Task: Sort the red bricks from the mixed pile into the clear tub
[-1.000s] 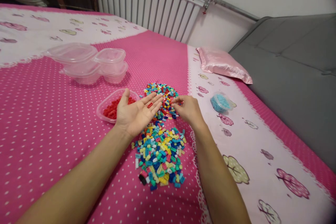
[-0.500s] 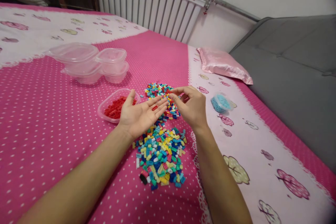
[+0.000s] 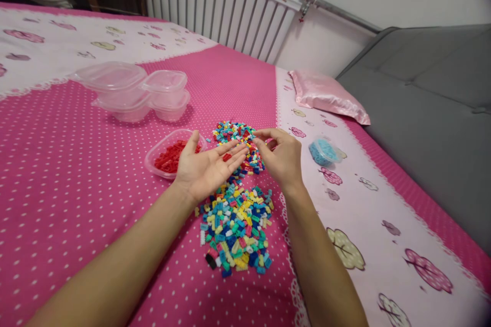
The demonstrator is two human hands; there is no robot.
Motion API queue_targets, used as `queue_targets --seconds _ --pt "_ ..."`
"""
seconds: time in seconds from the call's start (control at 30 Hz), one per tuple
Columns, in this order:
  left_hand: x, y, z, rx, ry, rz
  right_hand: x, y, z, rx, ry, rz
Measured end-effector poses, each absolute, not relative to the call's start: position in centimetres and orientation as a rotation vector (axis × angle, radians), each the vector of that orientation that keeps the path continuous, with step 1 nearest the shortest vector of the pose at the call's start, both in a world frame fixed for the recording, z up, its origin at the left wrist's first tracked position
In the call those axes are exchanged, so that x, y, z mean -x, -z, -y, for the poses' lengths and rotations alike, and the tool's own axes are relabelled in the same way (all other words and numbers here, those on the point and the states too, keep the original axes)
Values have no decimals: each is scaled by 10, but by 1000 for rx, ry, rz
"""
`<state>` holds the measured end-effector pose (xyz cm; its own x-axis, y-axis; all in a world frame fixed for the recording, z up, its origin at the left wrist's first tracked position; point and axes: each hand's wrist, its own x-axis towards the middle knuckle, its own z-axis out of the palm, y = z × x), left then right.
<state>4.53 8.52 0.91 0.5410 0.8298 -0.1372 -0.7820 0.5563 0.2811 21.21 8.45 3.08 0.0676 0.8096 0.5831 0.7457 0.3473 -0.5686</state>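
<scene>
My left hand lies palm up over a pile of small coloured bricks, fingers stretched out, with a small red brick resting on the fingers. My right hand hovers just right of it, thumb and forefinger pinched together near the left fingertips; whether anything is in the pinch is too small to make out. A second heap of mixed bricks lies beyond the hands. Left of my left hand sits a clear container of red bricks.
Stacked empty clear containers stand at the back left of the pink dotted bedspread. A small tub of light blue bricks sits to the right, near a pink satin pillow. A grey headboard runs along the right, a radiator behind.
My right hand lifted from the far heap and came over to the left fingertips. The left hand stayed palm up with the red brick.
</scene>
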Motion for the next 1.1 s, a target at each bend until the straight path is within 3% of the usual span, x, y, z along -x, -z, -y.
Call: queue_targets --seconds 0.43,1.1 --pt "-45 -6 -87 -260 -1114 -339 -212 -17 -92 2168 -305 1984" --pt "-46 -12 -85 -242 -1124 -391 -217 -14 -93 2189 -306 1981"
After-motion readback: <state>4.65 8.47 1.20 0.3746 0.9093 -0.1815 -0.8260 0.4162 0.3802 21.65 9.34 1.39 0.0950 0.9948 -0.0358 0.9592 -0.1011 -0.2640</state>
